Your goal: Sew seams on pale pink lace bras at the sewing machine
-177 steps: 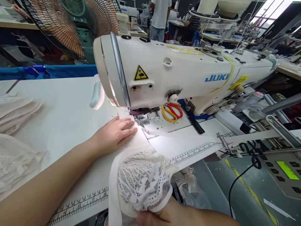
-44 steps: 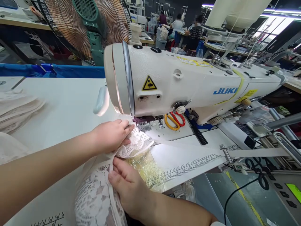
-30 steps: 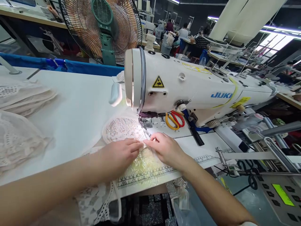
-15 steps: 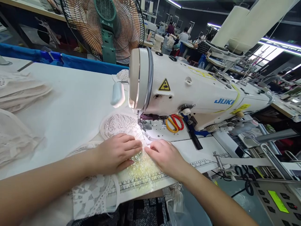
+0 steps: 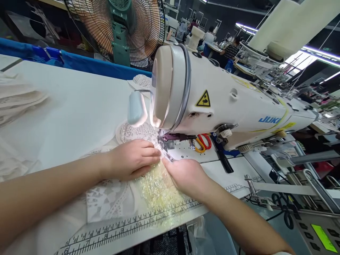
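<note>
A cream lace piece (image 5: 135, 131) with a scalloped pattern lies under the presser foot (image 5: 161, 139) of a white sewing machine (image 5: 223, 88). My left hand (image 5: 136, 157) rests palm down on it, fingers together and fingertips close in front of the foot; its thumb is hidden. Opposite, my right hand (image 5: 187, 175) is closed at the lace's right edge, thumb near the left fingertips and the other fingers mostly hidden. More lace (image 5: 110, 202) spreads below my left wrist. A shiny yellowish patch (image 5: 156, 187) covers the table between my hands and the printed ruler (image 5: 127, 228).
Orange- and red-handled scissors (image 5: 203, 142) lie under the machine arm beside a black-bristled brush (image 5: 225, 161). A pale blue lamp-like part (image 5: 136, 109) hangs left of the needle. Cream fabric piles (image 5: 21, 95) sit at far left. A large fan (image 5: 120, 35) stands behind the table.
The camera view has shifted, with the machine appearing larger and farther right. Both hands stay at the presser foot; my left fingers are closer together, and slightly less lace shows behind them.
</note>
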Action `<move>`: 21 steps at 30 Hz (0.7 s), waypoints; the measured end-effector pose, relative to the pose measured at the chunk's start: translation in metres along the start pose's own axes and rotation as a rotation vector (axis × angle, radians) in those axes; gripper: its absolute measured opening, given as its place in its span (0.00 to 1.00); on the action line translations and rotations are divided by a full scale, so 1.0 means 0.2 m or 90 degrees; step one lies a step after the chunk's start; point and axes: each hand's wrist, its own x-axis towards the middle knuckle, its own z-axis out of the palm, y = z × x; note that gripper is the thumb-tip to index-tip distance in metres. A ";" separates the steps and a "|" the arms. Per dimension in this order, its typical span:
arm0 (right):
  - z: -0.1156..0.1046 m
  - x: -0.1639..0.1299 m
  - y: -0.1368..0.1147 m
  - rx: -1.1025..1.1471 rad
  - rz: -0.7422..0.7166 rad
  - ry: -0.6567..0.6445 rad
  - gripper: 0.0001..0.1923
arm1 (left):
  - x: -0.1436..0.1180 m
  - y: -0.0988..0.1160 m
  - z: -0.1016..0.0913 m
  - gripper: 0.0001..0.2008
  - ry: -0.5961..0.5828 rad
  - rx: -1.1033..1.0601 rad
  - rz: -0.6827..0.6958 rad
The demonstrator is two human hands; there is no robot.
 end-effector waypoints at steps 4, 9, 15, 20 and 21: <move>-0.05 0.04 -0.02 0.002 0.031 -0.072 0.32 | 0.01 -0.05 -0.02 0.14 -0.002 -0.002 0.000; -0.09 0.10 -0.06 -0.004 0.067 -0.135 0.36 | 0.00 -0.13 -0.02 0.16 -0.021 -0.011 -0.023; -0.06 0.14 -0.08 -0.004 0.080 -0.121 0.39 | -0.03 -0.21 0.01 0.19 -0.017 -0.038 -0.088; -0.04 0.14 -0.08 -0.014 0.080 -0.117 0.39 | -0.01 -0.27 -0.02 0.17 0.008 -0.010 -0.049; -0.04 0.14 -0.09 -0.017 0.080 -0.116 0.39 | -0.01 -0.29 -0.02 0.17 0.010 0.001 -0.052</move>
